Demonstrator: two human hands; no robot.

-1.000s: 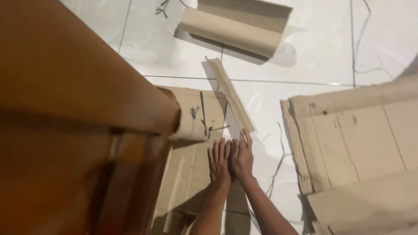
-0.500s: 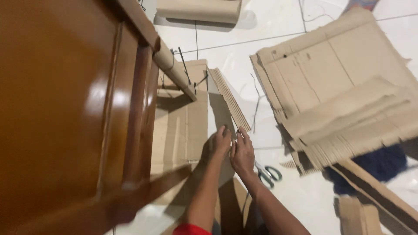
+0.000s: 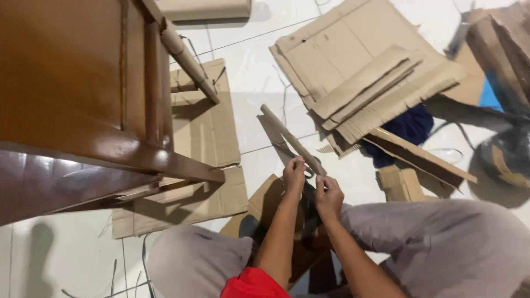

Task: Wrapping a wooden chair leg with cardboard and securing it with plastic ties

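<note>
My left hand (image 3: 293, 172) grips the near end of a long narrow bundle of cardboard strips (image 3: 284, 135) that slants up and to the left over the white tiled floor (image 3: 259, 66). Just beside it, my right hand (image 3: 329, 196) has its fingers curled at the same end of the bundle. A small dark loop shows between the two hands; what it is cannot be told. A brown cardboard piece (image 3: 265, 201) lies under my forearms, between my knees in grey trousers (image 3: 441, 237).
A dark wooden chair (image 3: 83, 99) fills the left side, standing on flat cardboard sheets (image 3: 204, 132). A pile of cut cardboard (image 3: 364, 83) and a dark blue cloth (image 3: 408, 127) lie to the right. A cardboard roll (image 3: 204, 8) lies at the top.
The view has tilted down and my knees have come into view. Both hands have drawn closer to my body, still at the strip bundle's end.
</note>
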